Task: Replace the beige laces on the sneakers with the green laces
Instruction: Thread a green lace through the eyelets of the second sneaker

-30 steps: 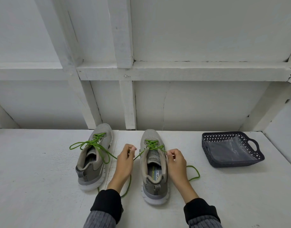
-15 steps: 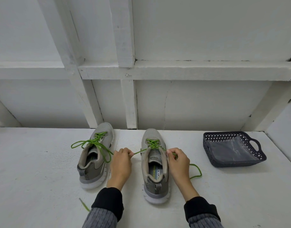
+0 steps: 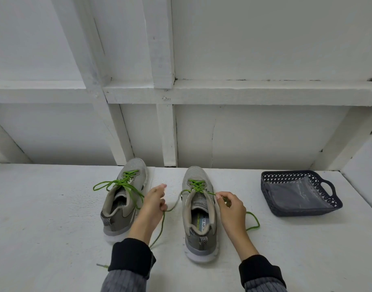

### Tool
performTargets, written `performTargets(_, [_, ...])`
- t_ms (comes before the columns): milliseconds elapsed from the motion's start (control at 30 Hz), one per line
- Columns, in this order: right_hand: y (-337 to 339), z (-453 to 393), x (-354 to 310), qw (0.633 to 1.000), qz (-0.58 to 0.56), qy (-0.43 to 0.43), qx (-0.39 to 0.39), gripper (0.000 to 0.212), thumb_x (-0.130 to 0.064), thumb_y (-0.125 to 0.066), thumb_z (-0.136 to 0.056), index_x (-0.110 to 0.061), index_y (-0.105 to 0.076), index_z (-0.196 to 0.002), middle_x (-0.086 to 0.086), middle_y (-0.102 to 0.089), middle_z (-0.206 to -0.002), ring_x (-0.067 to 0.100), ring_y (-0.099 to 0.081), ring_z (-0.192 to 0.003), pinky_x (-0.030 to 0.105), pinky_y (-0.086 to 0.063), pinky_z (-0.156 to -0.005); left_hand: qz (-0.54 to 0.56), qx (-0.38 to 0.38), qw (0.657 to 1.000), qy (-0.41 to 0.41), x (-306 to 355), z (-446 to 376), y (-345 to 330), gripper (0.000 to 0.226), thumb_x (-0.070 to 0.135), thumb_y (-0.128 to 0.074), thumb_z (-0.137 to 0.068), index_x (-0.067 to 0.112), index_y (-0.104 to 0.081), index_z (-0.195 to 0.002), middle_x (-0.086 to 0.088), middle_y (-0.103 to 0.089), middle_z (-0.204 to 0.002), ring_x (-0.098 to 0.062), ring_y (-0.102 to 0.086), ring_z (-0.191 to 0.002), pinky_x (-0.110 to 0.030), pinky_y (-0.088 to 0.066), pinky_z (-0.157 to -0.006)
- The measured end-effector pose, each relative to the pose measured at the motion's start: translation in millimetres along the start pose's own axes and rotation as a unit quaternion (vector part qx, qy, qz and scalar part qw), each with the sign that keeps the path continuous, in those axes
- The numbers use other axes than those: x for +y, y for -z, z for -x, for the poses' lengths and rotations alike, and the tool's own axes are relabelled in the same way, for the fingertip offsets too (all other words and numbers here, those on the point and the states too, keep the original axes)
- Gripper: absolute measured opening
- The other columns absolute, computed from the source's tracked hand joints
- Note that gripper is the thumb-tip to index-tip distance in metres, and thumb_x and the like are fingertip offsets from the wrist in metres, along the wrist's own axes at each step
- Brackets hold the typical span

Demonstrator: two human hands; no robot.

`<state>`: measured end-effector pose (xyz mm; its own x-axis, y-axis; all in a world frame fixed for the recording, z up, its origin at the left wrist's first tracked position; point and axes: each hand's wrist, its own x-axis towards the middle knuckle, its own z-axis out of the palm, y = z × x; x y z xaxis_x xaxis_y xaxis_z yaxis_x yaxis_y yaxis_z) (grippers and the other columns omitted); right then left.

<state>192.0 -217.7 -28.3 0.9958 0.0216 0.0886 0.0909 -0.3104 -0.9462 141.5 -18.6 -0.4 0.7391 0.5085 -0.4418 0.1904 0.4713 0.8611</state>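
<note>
While both my hands (image 3: 153, 204) (image 3: 231, 207) pinch the green lace (image 3: 198, 186) ends either side of the right sneaker (image 3: 199, 209) on the worktop (image 3: 44, 218), lacing appears complete; next, tension evenly and tie.

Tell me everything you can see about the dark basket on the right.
The basket is dark navy plastic with perforated lattice walls and a cut-out handle on its far right end. It sits on the white surface, right of both sneakers, untouched by either hand. A clear plastic bag lies flat inside it.
</note>
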Motion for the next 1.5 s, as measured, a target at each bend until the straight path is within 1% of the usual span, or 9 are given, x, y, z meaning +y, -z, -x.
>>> performTargets(167, [3.8,2.5,-23.5,0.998,0.017,0.056,0.006,0.011,-0.017,-0.061,-0.092,-0.027,-0.063,-0.093,-0.007,-0.059,-0.097,0.015,-0.051,-0.093,0.01,-0.036,-0.071,0.44,-0.092,0.886,0.116,38.3,9.0,-8.5,0.028,0.021,-0.043,-0.103,0.011,-0.056,-0.08,0.005,-0.033,-0.052,-0.006,-0.023,-0.052,-0.017,-0.028,-0.035])
performTargets(433, [-5.0,18.9,-64.3,0.968,-0.065,0.031,-0.242,0.022,-0.027,-0.062,-0.092,-0.029,-0.055,-0.112,-0.011,-0.071,-0.102,-0.002,-0.061,-0.101,0.014,-0.046,-0.087,0.475,-0.08,0.873,0.076,49.0,16.3,-49.8,0.028,0.02,-0.041,-0.104,0.011,-0.055,-0.082,0.005,-0.029,-0.044,-0.007,-0.025,-0.034,-0.017,-0.027,-0.035])
performTargets(567, [-3.0,19.7,-65.8,0.96,-0.047,0.029,-0.274,0.022,-0.021,-0.069,-0.087,-0.024,-0.057,-0.105,-0.009,-0.073,-0.082,0.0,-0.064,-0.087,0.013,-0.045,-0.082,0.389,-0.072,0.919,0.012,46.4,20.5,-58.5,0.023,0.023,-0.041,-0.105,0.015,-0.054,-0.088,0.006,-0.03,-0.048,-0.005,-0.028,-0.038,-0.016,-0.027,-0.038])
performTargets(667, [2.2,14.3,-64.3,0.967,-0.064,0.03,-0.245,0.005,-0.018,-0.064,-0.09,-0.022,-0.066,-0.093,-0.005,-0.07,-0.079,0.005,-0.065,-0.08,0.019,-0.049,-0.076,0.082,-0.025,0.982,-0.166,40.1,22.3,-52.8,0.02,0.021,-0.044,-0.104,0.016,-0.059,-0.091,0.005,-0.037,-0.063,-0.006,-0.034,-0.053,-0.016,-0.032,-0.048])
performTargets(767, [5.6,9.1,-63.7,0.981,-0.062,0.048,-0.178,0.012,-0.015,-0.06,-0.093,-0.025,-0.067,-0.091,-0.008,-0.067,-0.085,0.0,-0.062,-0.081,0.015,-0.048,-0.074,-0.243,-0.084,0.91,-0.325,29.5,20.5,-39.0,0.015,0.028,-0.055,-0.099,0.024,-0.065,-0.089,0.001,-0.058,-0.076,-0.005,-0.046,-0.066,-0.02,-0.038,-0.063])
performTargets(867, [7.4,5.8,-64.8,0.984,-0.096,0.053,-0.142,0.011,-0.013,-0.056,-0.095,-0.023,-0.061,-0.096,-0.004,-0.066,-0.086,0.006,-0.063,-0.073,0.02,-0.052,-0.071,-0.388,-0.198,0.841,-0.322,25.5,19.5,-30.3,0.008,0.034,-0.064,-0.092,0.033,-0.07,-0.086,0.012,-0.068,-0.083,-0.002,-0.053,-0.071,-0.017,-0.038,-0.064])
performTargets(1267, [33.5,-11.2,-50.5,0.989,-0.122,0.028,-0.082,0.015,-0.009,-0.059,-0.093,-0.022,-0.067,-0.09,-0.005,-0.067,-0.082,0.004,-0.052,-0.062,0.02,-0.045,-0.061,-0.314,-0.141,0.9,-0.268,41.6,9.6,7.1,0.016,0.028,-0.066,-0.09,0.026,-0.077,-0.078,0.003,-0.067,-0.07,-0.003,-0.055,-0.07,-0.024,-0.04,-0.069])
performTargets(1367, [33.9,-11.4,-43.7,0.995,-0.09,0.025,-0.04,0.011,-0.013,-0.066,-0.089,-0.022,-0.068,-0.084,-0.005,-0.068,-0.08,0.011,-0.059,-0.071,0.028,-0.051,-0.07,-0.44,-0.06,0.85,-0.284,37.6,-2.8,18.6,0.011,0.037,-0.071,-0.087,0.046,-0.069,-0.081,0.005,-0.057,-0.064,-0.007,-0.048,-0.066,-0.032,-0.037,-0.064])
performTargets(1500, [26.7,-6.3,-47.7,0.991,-0.062,0.057,-0.106,0.022,-0.011,-0.062,-0.091,-0.031,-0.071,-0.087,-0.011,-0.071,-0.082,0.006,-0.063,-0.079,0.022,-0.052,-0.073,-0.541,-0.111,0.76,-0.342,31.4,8.6,5.7,0.06,0.069,-0.067,-0.07,0.048,-0.052,-0.125,0.018,-0.051,-0.12,-0.007,-0.037,-0.118,-0.032,-0.027,-0.102])
